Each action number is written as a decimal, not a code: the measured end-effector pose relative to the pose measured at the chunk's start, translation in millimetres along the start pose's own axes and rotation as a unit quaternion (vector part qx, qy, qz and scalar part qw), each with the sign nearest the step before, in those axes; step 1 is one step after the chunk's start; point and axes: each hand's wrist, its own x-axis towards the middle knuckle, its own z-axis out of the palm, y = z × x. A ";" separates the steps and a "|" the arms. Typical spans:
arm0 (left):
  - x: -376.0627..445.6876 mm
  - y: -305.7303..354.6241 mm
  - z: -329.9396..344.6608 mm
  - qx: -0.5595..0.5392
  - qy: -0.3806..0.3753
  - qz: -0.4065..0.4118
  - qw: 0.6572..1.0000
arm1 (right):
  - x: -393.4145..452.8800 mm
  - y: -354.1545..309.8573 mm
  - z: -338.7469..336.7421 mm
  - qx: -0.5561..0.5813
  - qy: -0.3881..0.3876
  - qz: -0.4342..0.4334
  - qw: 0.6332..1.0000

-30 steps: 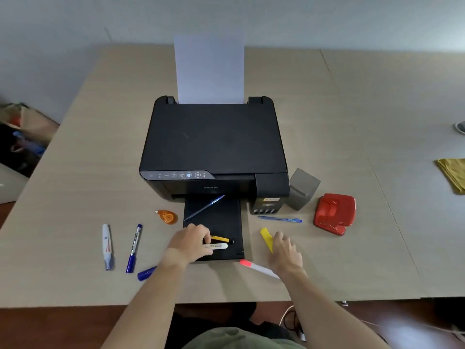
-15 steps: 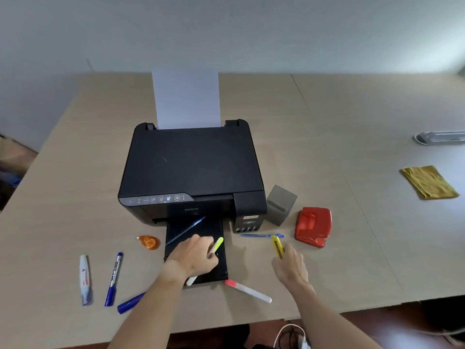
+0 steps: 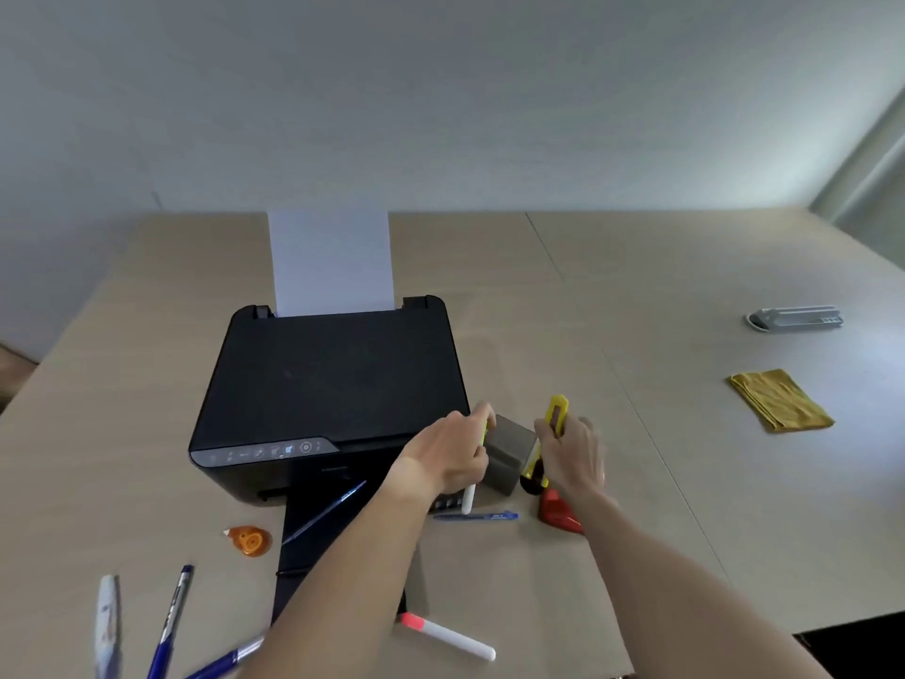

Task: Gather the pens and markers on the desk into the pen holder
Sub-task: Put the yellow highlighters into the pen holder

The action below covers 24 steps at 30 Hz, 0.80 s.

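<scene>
The grey pen holder (image 3: 509, 450) stands right of the black printer (image 3: 333, 384). My left hand (image 3: 448, 455) is just left of the holder, shut on a white highlighter (image 3: 468, 499) whose lower end hangs below the fist. My right hand (image 3: 573, 450) is just right of the holder, shut on a yellow marker (image 3: 557, 416) held upright. On the desk lie a blue pen (image 3: 477, 516), a pink-tipped white highlighter (image 3: 448, 635), a blue pen on the printer's output tray (image 3: 325, 512), and blue markers (image 3: 171, 619) at the lower left.
An orange correction-tape dispenser (image 3: 250, 540) and a white correction pen (image 3: 107, 624) lie at the left. A red hole punch (image 3: 558, 512) sits partly behind my right wrist. A yellow cloth (image 3: 778, 399) and a grey object (image 3: 796, 318) are far right. Paper (image 3: 333, 262) stands in the printer.
Both hands lifted their markers off the desk and moved up and right to either side of the pen holder. The camera tilted upward.
</scene>
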 end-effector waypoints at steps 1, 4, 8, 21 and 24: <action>5.7 4.3 -3.1 -0.004 0.013 0.000 1.000 | 3.2 -3.7 -0.2 0.010 0.001 -0.015 1.000; 19.7 13.4 -10.0 -0.014 0.048 -0.010 0.999 | 11.9 -12.7 0.0 0.051 -0.004 -0.051 0.997; 29.7 16.5 -11.2 -0.003 0.079 -0.014 0.997 | 15.9 -14.7 4.2 0.060 -0.009 -0.060 0.996; 53.1 11.2 9.5 0.098 0.051 -0.023 0.994 | 23.0 6.7 21.5 0.016 -0.085 -0.020 0.996; 63.8 13.7 14.3 0.101 0.050 -0.045 0.993 | 28.4 13.3 12.7 0.026 -0.093 -0.008 0.995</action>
